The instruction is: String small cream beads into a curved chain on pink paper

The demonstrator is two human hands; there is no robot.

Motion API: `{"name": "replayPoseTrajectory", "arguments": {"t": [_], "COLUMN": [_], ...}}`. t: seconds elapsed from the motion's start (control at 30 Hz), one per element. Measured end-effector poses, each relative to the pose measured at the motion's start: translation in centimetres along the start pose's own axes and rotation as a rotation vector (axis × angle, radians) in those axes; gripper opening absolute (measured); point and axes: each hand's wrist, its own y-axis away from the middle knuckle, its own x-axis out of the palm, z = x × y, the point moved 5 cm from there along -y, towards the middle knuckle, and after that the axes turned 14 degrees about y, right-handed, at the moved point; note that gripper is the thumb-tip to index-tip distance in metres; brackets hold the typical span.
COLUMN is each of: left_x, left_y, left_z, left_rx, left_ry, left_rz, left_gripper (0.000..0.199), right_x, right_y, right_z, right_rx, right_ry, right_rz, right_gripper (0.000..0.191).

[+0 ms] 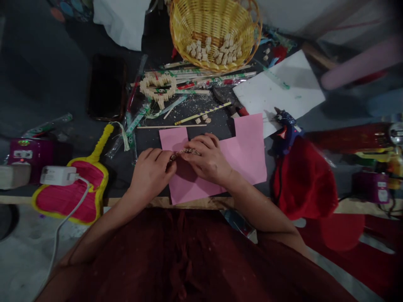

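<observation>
My left hand (151, 170) and my right hand (210, 161) are close together over a pink sheet of paper (247, 157) with a notch in its upper edge. Between them is a short strip of small brownish pieces (192, 151), pinched at its left end by my left fingers and farther right by my right fingers. My fingers hide much of the strip. Just beyond the paper lie a striped pencil (204, 113), a thin stick (173, 126) and a few loose small pieces (206, 120).
A yellow wicker basket (210, 19) holding small beige pieces stands at the back. Wrapped chopsticks, a heart-shaped frame (143, 87) and pliers (243, 111) lie before it. A phone (107, 86) and a yellow-edged pink guitar shape (102, 180) are left; a blue glue gun (288, 130) is right.
</observation>
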Motion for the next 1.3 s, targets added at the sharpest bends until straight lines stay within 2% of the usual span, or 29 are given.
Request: {"name": "replayPoseTrajectory", "arguments": {"t": [0.2,0.33,0.5,0.63,0.9,1.1,1.3], "left_x": [0.0,-0.1,-0.2,-0.1,-0.1,-0.8,-0.9], "left_y": [-0.1,-0.2,-0.2,-0.1,0.2,0.5,0.5], "left_z": [0.0,0.2,0.3,0.5,0.8,0.8,1.0], "left_rx": [-0.022,-0.059,-0.052,-0.075,-0.065,-0.050,-0.031], "left_ry": [-0.035,-0.023,-0.012,0.046,0.042,0.074,0.093], "left_rz": [-0.035,-0.022,-0.009,0.009,0.043,0.071,0.076], "left_gripper": [0.014,0.016,0.015,0.015,0.017,0.022,0.015], "right_x": [0.2,0.3,0.1,0.4,0.2,0.5,0.4], "right_y": [0.1,0.0,0.1,0.1,0.1,0.1,0.1], "right_z": [0.0,-0.1,-0.1,-0.1,-0.1,-0.1,-0.2], "right_rx": [0.005,0.013,-0.004,0.005,-0.003,0.020,0.007], "right_ry": [-0.023,-0.017,-0.016,-0.033,-0.016,-0.043,-0.039], "right_rz": [0.000,0.026,-0.006,0.029,-0.009,0.044,0.044], "right_gripper": [0.025,0.028,0.030,0.031,0.026,0.026,0.029]}}
